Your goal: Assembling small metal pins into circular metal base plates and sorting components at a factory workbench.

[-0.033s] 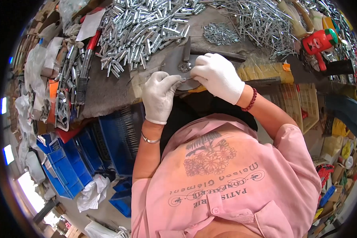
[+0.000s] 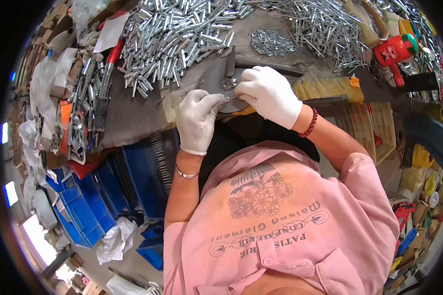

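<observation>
Both of my hands wear white gloves and meet at the bench edge in front of my chest. Thumb and fingers of my left hand (image 2: 197,115) pinch a small silvery metal piece (image 2: 226,99), mostly covered by the glove. My right hand (image 2: 269,93) is closed on a thin metal pin (image 2: 233,98), whose end points at that piece; I cannot tell whether one is inside the other. Just beyond the fingertips stands a metal fixture (image 2: 228,82) on a dark round plate. Past it lie a big heap of short metal tubes (image 2: 182,39) and a small pile of short pins (image 2: 273,42).
Long thin metal rods (image 2: 327,37) are heaped at the far right, near a red jar with a green lid (image 2: 396,50). Hand tools (image 2: 103,93) crowd the bench's left side. Blue bins (image 2: 81,211) stand below at left, a yellowish plastic crate (image 2: 381,132) below at right.
</observation>
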Available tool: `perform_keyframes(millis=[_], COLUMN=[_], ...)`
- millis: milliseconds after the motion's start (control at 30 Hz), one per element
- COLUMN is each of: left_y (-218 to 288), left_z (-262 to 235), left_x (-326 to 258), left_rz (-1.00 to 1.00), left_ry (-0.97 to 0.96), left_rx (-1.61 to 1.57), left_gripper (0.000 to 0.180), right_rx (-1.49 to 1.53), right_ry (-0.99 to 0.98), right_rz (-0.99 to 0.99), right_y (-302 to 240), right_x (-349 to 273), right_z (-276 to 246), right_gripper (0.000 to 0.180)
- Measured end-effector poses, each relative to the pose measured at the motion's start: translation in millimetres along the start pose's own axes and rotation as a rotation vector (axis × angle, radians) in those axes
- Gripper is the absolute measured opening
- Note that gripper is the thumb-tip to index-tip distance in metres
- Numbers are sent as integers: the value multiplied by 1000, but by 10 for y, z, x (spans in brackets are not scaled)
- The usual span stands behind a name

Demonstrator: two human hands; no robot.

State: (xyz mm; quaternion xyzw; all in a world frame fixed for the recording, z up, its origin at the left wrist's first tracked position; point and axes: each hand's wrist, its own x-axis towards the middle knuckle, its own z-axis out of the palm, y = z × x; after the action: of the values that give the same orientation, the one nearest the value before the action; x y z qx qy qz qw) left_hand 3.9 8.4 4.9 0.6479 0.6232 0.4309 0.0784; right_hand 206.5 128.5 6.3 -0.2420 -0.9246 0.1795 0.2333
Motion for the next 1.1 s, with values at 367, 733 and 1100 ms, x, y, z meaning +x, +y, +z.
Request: perform_keyframes(millis=[367, 733, 1100], left_y=[65, 66, 38], left_z=[-19, -19, -32], left_x=[-14, -30, -1], left_rz=[11, 11, 35], left_ry=[13, 26, 42], left_rx=[37, 21, 73], left_gripper=[22, 23, 20], right_rx=[-163, -459, -149], right_ry=[394, 5, 127], right_rz=[194, 495, 215], right_y=[358, 949, 533], right_x=[-205, -64, 26], right_z=[-463, -473, -561], right_gripper=[10, 10, 13])
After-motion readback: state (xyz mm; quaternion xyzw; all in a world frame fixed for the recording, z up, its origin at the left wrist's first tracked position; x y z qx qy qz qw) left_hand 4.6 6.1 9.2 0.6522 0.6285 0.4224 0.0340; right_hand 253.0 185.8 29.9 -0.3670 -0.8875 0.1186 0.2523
